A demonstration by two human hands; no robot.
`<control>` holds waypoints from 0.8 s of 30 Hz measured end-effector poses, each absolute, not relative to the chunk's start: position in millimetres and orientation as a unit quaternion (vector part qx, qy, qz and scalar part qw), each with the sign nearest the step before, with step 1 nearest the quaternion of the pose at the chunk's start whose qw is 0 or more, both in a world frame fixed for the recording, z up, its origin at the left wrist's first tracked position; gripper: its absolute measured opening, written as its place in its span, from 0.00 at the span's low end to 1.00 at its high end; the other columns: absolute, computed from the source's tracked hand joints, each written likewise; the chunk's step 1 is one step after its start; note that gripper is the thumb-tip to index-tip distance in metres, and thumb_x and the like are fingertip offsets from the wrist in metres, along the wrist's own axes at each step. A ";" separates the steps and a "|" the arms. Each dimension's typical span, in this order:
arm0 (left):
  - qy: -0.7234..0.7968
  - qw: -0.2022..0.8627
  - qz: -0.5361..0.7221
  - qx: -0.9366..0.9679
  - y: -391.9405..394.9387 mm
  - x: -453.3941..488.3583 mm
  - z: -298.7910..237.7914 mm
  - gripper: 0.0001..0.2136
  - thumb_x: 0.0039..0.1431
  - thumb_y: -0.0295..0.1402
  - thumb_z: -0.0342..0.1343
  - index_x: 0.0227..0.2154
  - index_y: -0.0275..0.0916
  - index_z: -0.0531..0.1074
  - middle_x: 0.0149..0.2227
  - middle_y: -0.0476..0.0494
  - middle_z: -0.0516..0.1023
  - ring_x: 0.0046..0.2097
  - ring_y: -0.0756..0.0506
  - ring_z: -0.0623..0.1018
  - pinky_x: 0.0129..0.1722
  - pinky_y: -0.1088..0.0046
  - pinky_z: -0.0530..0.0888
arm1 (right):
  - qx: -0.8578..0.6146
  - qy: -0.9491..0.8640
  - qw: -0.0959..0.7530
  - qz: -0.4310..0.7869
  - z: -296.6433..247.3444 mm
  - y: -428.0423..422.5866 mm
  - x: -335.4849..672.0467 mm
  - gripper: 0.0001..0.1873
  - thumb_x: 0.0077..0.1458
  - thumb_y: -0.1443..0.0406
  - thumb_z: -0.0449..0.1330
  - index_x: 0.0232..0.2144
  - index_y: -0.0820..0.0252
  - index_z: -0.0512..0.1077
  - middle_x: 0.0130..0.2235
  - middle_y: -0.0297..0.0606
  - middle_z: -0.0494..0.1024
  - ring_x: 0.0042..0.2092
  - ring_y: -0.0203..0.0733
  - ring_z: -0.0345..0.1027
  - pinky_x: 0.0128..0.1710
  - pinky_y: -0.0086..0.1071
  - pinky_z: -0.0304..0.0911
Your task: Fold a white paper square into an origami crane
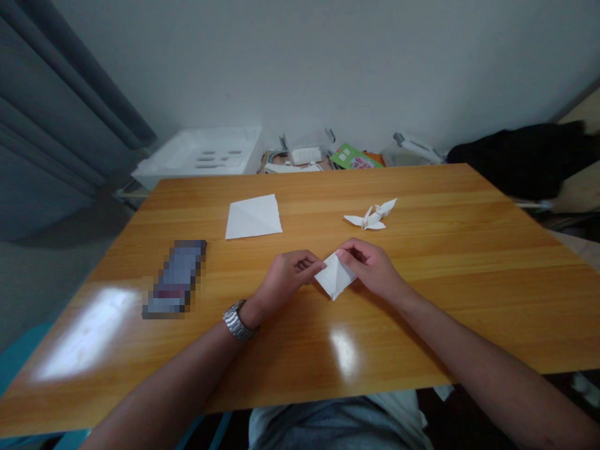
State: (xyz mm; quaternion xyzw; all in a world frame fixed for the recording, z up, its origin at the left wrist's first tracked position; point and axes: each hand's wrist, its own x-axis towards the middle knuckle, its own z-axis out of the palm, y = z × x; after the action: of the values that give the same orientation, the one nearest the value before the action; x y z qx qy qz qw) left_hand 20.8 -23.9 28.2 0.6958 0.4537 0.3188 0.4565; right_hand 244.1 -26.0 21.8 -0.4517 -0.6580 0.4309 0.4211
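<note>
A small white folded paper (335, 279), diamond-shaped with a crease down its middle, is between my two hands just above or on the table. My left hand (291, 274) pinches its left corner between thumb and fingers. At the upper right edge, my right hand (368, 265) grips the same paper, thumb on top. Beyond the hands lies a folded white paper crane (372, 217) with its wings spread. A flat white sheet of paper (254, 217) with a faint diagonal crease rests farther back on the left.
The wooden table (300, 362) carries a blurred-out phone (177, 278) on the left. Behind its far edge stand a white plastic tray (201, 153), a green booklet (355, 157) and assorted small items. A dark cloth (515, 159) lies at the back right.
</note>
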 end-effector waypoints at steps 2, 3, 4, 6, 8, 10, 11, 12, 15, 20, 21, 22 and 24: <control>0.457 0.465 0.320 0.688 -24.0 21.2 30.5 0.14 0.63 0.43 0.61 0.32 0.35 0.78 0.28 0.47 0.80 0.28 0.51 0.75 0.27 0.79 0.69 | -0.453 -0.655 0.421 0.434 22.0 -26.1 243.5 0.12 0.64 0.56 0.60 0.34 0.58 0.73 0.30 0.32 0.73 0.32 0.37 0.65 0.31 0.30 0.59; 0.457 0.470 0.322 0.683 -24.0 21.6 31.6 0.14 0.62 0.43 0.61 0.32 0.35 0.78 0.28 0.47 0.80 0.27 0.51 0.75 0.27 0.79 0.69 | -0.455 -0.653 0.422 0.435 22.2 -26.1 243.1 0.12 0.64 0.56 0.60 0.34 0.58 0.73 0.30 0.32 0.73 0.31 0.37 0.65 0.30 0.30 0.59; 0.457 0.475 0.323 0.679 -24.2 22.0 32.6 0.14 0.62 0.43 0.61 0.32 0.35 0.78 0.28 0.47 0.80 0.27 0.52 0.74 0.27 0.79 0.68 | -0.457 -0.650 0.422 0.436 22.4 -26.1 242.8 0.13 0.64 0.56 0.60 0.33 0.58 0.73 0.30 0.32 0.72 0.31 0.37 0.64 0.30 0.30 0.58; 0.457 0.479 0.327 0.674 -24.4 22.6 34.3 0.14 0.62 0.42 0.61 0.32 0.34 0.78 0.28 0.47 0.80 0.27 0.52 0.74 0.27 0.79 0.68 | -0.461 -0.648 0.419 0.438 22.6 -25.8 243.0 0.13 0.64 0.55 0.59 0.34 0.58 0.73 0.30 0.32 0.72 0.31 0.37 0.64 0.30 0.30 0.58; 0.461 0.476 0.332 0.671 -24.3 22.3 35.5 0.14 0.62 0.42 0.61 0.31 0.34 0.77 0.27 0.48 0.79 0.26 0.52 0.72 0.26 0.79 0.67 | -0.461 -0.651 0.407 0.446 22.5 -25.0 244.2 0.14 0.64 0.55 0.59 0.34 0.59 0.73 0.30 0.33 0.73 0.32 0.37 0.65 0.31 0.30 0.58; 0.469 0.468 0.341 0.667 -23.4 21.0 36.1 0.13 0.62 0.41 0.61 0.31 0.34 0.77 0.25 0.49 0.77 0.26 0.53 0.71 0.26 0.80 0.66 | -0.460 -0.661 0.384 0.452 22.2 -24.0 246.2 0.15 0.64 0.54 0.59 0.34 0.59 0.74 0.30 0.33 0.74 0.32 0.38 0.65 0.32 0.30 0.59; 0.473 0.464 0.345 0.665 -22.7 20.1 36.0 0.13 0.62 0.41 0.60 0.31 0.35 0.77 0.25 0.49 0.77 0.25 0.53 0.71 0.25 0.80 0.66 | -0.462 -0.666 0.372 0.452 22.0 -23.5 247.3 0.15 0.64 0.54 0.59 0.33 0.60 0.74 0.31 0.34 0.74 0.32 0.38 0.66 0.32 0.31 0.59; 0.475 0.461 0.347 0.664 -22.0 19.3 35.6 0.14 0.62 0.42 0.60 0.31 0.35 0.76 0.25 0.49 0.76 0.26 0.53 0.71 0.25 0.80 0.66 | -0.465 -0.671 0.363 0.450 21.9 -23.1 248.3 0.16 0.64 0.54 0.59 0.33 0.60 0.75 0.30 0.34 0.75 0.32 0.38 0.66 0.33 0.31 0.60; 0.480 0.459 0.345 0.664 -20.4 18.0 33.0 0.15 0.63 0.44 0.59 0.31 0.35 0.76 0.24 0.50 0.75 0.25 0.52 0.71 0.25 0.79 0.65 | -0.476 -0.671 0.357 0.443 22.0 -22.2 250.5 0.16 0.63 0.54 0.60 0.32 0.60 0.76 0.31 0.35 0.77 0.33 0.39 0.67 0.33 0.31 0.60; 0.479 0.457 0.331 0.673 -18.9 18.0 27.4 0.17 0.63 0.46 0.58 0.29 0.36 0.74 0.22 0.52 0.72 0.24 0.53 0.69 0.24 0.79 0.64 | -0.486 -0.666 0.366 0.433 23.8 -21.6 251.3 0.16 0.62 0.54 0.61 0.33 0.60 0.77 0.31 0.35 0.78 0.33 0.39 0.68 0.33 0.31 0.61; 0.479 0.455 0.333 0.673 -18.3 17.6 26.6 0.17 0.63 0.46 0.58 0.29 0.36 0.74 0.22 0.52 0.72 0.24 0.53 0.69 0.24 0.79 0.64 | -0.483 -0.663 0.367 0.439 24.2 -21.5 251.2 0.16 0.62 0.54 0.61 0.33 0.60 0.77 0.31 0.35 0.79 0.33 0.39 0.69 0.34 0.31 0.61; 0.480 0.453 0.337 0.672 -17.5 17.0 25.8 0.17 0.63 0.46 0.59 0.29 0.36 0.74 0.23 0.52 0.72 0.24 0.53 0.68 0.24 0.79 0.63 | -0.480 -0.658 0.368 0.449 24.6 -21.5 251.1 0.16 0.62 0.53 0.61 0.33 0.60 0.77 0.31 0.36 0.79 0.33 0.39 0.69 0.34 0.31 0.62; 0.484 0.453 0.348 0.663 -15.9 15.4 24.4 0.17 0.63 0.47 0.58 0.30 0.36 0.74 0.23 0.52 0.72 0.24 0.53 0.68 0.24 0.79 0.63 | -0.470 -0.647 0.366 0.476 25.2 -21.5 250.7 0.17 0.61 0.52 0.62 0.33 0.61 0.77 0.31 0.36 0.79 0.32 0.39 0.70 0.34 0.31 0.63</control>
State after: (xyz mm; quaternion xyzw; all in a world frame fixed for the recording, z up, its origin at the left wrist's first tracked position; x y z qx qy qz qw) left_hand 15.4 -15.9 24.4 0.6628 0.4843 0.3480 0.4528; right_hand 250.7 -21.5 25.2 -0.4701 -0.6466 0.4764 0.3660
